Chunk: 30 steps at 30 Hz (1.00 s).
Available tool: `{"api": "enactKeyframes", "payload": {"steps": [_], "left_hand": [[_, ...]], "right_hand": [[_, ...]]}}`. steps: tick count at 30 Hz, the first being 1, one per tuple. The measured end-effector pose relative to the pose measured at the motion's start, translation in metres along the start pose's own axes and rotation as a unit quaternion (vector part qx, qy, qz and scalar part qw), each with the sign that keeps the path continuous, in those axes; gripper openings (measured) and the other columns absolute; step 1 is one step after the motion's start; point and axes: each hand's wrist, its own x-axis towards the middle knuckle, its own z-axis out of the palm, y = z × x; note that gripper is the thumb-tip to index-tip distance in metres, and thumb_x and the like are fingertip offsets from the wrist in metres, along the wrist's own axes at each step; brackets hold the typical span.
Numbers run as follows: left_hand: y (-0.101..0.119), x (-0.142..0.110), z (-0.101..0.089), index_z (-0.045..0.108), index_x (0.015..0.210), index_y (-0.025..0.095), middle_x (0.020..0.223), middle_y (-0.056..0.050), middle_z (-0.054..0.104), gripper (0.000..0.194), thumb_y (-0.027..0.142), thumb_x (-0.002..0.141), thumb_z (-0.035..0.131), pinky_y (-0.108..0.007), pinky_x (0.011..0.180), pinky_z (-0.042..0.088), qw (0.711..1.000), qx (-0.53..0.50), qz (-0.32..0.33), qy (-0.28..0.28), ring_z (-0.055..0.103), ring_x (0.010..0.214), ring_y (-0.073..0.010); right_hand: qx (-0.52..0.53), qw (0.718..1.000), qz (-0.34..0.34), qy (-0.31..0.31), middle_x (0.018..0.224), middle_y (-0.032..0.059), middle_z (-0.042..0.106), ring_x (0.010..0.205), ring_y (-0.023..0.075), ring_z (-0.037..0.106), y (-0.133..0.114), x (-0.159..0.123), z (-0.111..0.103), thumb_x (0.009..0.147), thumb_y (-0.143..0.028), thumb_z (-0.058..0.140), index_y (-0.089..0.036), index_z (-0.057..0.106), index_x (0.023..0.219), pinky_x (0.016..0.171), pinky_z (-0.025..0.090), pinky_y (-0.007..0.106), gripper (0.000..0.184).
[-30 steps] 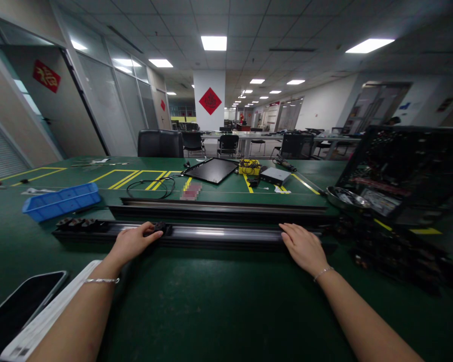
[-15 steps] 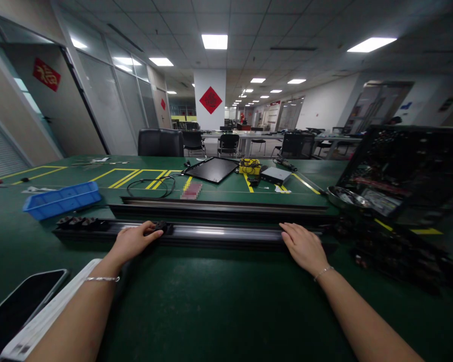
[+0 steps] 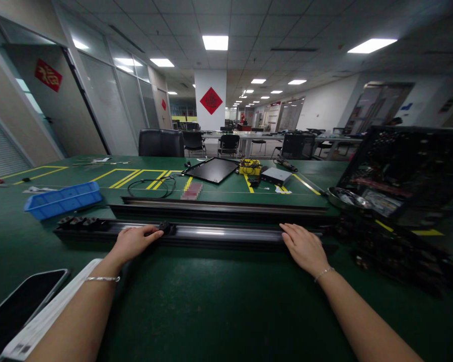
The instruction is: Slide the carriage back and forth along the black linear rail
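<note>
A long black metal rail [image 3: 219,232] with a shiny inner channel lies crosswise in front of me. My left hand [image 3: 138,241] is closed at a small black block [image 3: 167,228] sitting in the channel, thumb on the near side; the fingertips are partly hidden. Several similar black blocks [image 3: 77,221] stand in a row at the rail's left end. Toward its right end, my right hand [image 3: 302,246] rests on the rail with fingers stretched out and close together. A second black rail [image 3: 226,207] lies parallel just behind.
A blue bin [image 3: 64,200] stands at left. A phone [image 3: 26,296] and a white box [image 3: 56,311] lie at near left. Dark parts [image 3: 403,261] and a metal bowl [image 3: 347,197] crowd the right. Behind are a black panel [image 3: 213,170] and a grey box [image 3: 276,175].
Hardly anything differs. Both hands keep their places on the rail, with the left fingers shifted very slightly at the small black block. The whole view has moved a little.
</note>
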Motion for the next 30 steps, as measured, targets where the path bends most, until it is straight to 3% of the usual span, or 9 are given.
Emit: {"api": "enactKeyframes", "payload": {"steps": [7,12,17,19,21,27,30], "left_hand": [[0.003,-0.001,-0.003,0.067,0.104,0.029,0.113,-0.003,0.067,0.054,0.06,0.08,0.031,-0.037,0.094,0.036,1.0,0.003,0.001,-0.007,0.056,0.11,-0.0266],[0.0,0.001,0.003,0.063,0.104,0.027,0.113,-0.004,0.066,0.05,0.059,0.08,0.034,-0.047,0.101,0.026,1.0,-0.018,-0.001,0.002,0.055,0.112,-0.0279],[-0.005,0.003,0.015,0.041,0.132,0.027,0.117,-0.007,0.064,0.058,0.054,0.08,0.039,-0.055,0.104,0.014,0.999,-0.046,0.004,0.026,0.05,0.117,-0.0269],[-0.005,0.003,0.02,0.03,0.14,0.024,0.124,-0.011,0.058,0.072,0.056,0.076,0.044,-0.056,0.103,0.017,0.999,-0.008,0.015,0.044,0.047,0.118,-0.0295],[-0.002,0.002,0.023,0.029,0.141,0.024,0.132,-0.015,0.049,0.08,0.059,0.072,0.048,-0.057,0.1,0.022,0.996,0.049,0.019,0.075,0.042,0.122,-0.0343],[0.003,0.0,0.025,0.034,0.139,0.028,0.151,-0.011,0.02,0.073,0.058,0.074,0.047,-0.062,0.099,0.021,0.992,0.091,0.032,0.085,0.017,0.136,-0.0366],[0.002,-0.001,0.024,0.028,0.142,0.027,0.151,-0.008,0.021,0.073,0.056,0.077,0.045,-0.064,0.101,0.018,0.993,0.085,0.054,0.055,0.015,0.137,-0.034]], "right_hand": [[0.001,1.0,0.001,0.006,0.131,0.0025,0.053,0.122,0.0202,0.042,0.0,0.0,0.001,0.091,-0.041,0.024,-0.025,0.052,0.127,0.097,0.035,0.041,0.049],[0.0,1.0,-0.001,0.009,0.13,0.0025,0.054,0.122,0.0202,0.043,0.0,0.0,0.001,0.091,-0.041,0.024,-0.026,0.052,0.127,0.097,0.035,0.041,0.048],[0.003,1.0,0.004,0.003,0.132,0.0028,0.052,0.123,0.0203,0.042,-0.003,-0.001,-0.003,0.091,-0.041,0.022,-0.025,0.052,0.127,0.097,0.034,0.04,0.049],[0.008,1.0,0.008,-0.003,0.132,0.0027,0.052,0.123,0.0205,0.042,-0.003,-0.001,-0.004,0.091,-0.042,0.022,-0.024,0.051,0.128,0.098,0.034,0.041,0.05],[0.011,1.0,0.011,-0.006,0.132,0.0025,0.052,0.124,0.0206,0.041,-0.004,-0.001,-0.004,0.091,-0.042,0.022,-0.024,0.051,0.128,0.098,0.033,0.042,0.05],[0.008,1.0,0.003,-0.002,0.132,0.0026,0.052,0.123,0.0206,0.042,-0.003,-0.001,-0.004,0.091,-0.041,0.022,-0.026,0.052,0.127,0.097,0.034,0.041,0.049],[0.004,1.0,0.002,-0.002,0.132,0.0026,0.052,0.123,0.0208,0.042,-0.002,0.0,-0.002,0.091,-0.041,0.023,-0.026,0.051,0.128,0.097,0.034,0.042,0.049]]}}
